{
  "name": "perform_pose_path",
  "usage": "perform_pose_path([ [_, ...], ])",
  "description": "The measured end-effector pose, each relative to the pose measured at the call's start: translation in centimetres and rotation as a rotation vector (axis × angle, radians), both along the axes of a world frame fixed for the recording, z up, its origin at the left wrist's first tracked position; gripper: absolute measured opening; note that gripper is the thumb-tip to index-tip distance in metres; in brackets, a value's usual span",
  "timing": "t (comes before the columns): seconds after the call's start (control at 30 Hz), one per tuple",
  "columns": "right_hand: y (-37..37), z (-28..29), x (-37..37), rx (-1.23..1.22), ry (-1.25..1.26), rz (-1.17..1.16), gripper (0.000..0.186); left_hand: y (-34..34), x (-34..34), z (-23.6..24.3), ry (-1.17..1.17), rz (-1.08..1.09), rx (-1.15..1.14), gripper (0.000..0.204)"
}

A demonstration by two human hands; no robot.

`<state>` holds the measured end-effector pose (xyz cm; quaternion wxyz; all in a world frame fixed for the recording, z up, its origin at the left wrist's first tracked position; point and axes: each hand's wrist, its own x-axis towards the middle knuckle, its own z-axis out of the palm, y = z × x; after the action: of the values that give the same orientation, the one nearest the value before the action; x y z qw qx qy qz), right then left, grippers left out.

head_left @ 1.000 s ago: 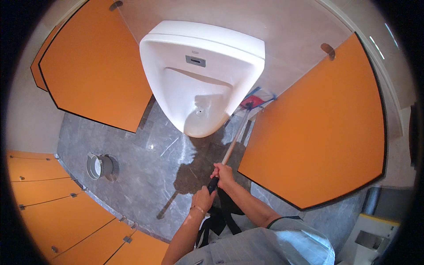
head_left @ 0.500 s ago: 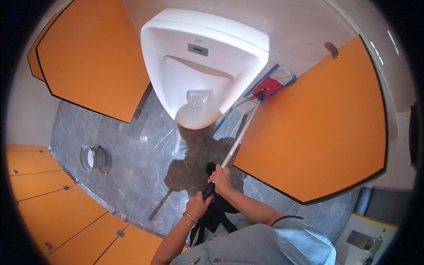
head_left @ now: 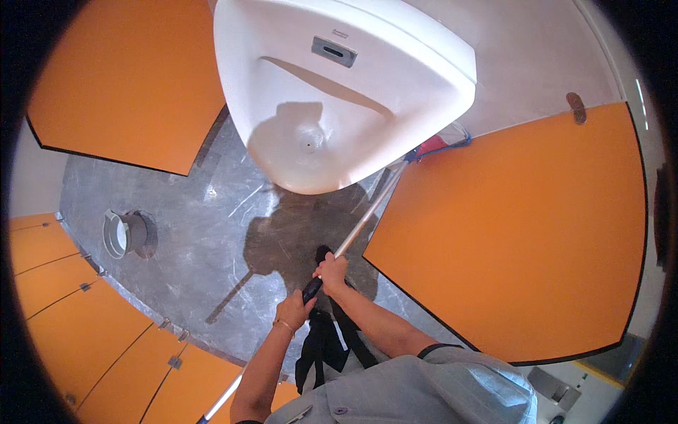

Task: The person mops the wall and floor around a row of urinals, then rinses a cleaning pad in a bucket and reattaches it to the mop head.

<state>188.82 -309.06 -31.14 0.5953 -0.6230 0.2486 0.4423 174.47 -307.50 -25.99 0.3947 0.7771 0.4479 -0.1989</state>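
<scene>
Both my hands grip the long silver pole (head_left: 367, 215) of a flat mop. My left hand (head_left: 292, 309) is wrapped round the black grip section. Just above it, my right hand (head_left: 332, 273) is closed on the pole. The pole slants up and right between the white urinal (head_left: 282, 85) and an orange partition (head_left: 522, 233). At its far end the red and blue mop head (head_left: 432, 146) lies against the wall, partly hidden by the urinal's edge. Behind my left forearm the pole's silver lower end shows, with a blue tip.
A grey bucket (head_left: 128, 233) stands on the grey floor (head_left: 183, 254) at left. Another orange partition (head_left: 134, 85) hangs on the wall left of the urinal. Orange cubicle panels (head_left: 106, 339) line the lower left. A white fixture (head_left: 558, 389) is at lower right.
My view has moved closer to the urinal, which looks larger. The mop head, earlier in full view, has dropped lower beside the urinal. Both hands keep their hold on the pole.
</scene>
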Motion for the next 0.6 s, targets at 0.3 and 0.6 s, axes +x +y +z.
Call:
perform_pose_path([
  [0.3,2.5,5.4,1.8,0.001,0.010,0.077,0.021,0.7,2.2,6.1,0.021,0.088,0.012,0.044],
  [0.6,2.2,-12.8,5.3,0.089,0.199,-0.137,0.022,3.0,5.9,-6.6,0.006,0.099,-0.125,0.047],
])
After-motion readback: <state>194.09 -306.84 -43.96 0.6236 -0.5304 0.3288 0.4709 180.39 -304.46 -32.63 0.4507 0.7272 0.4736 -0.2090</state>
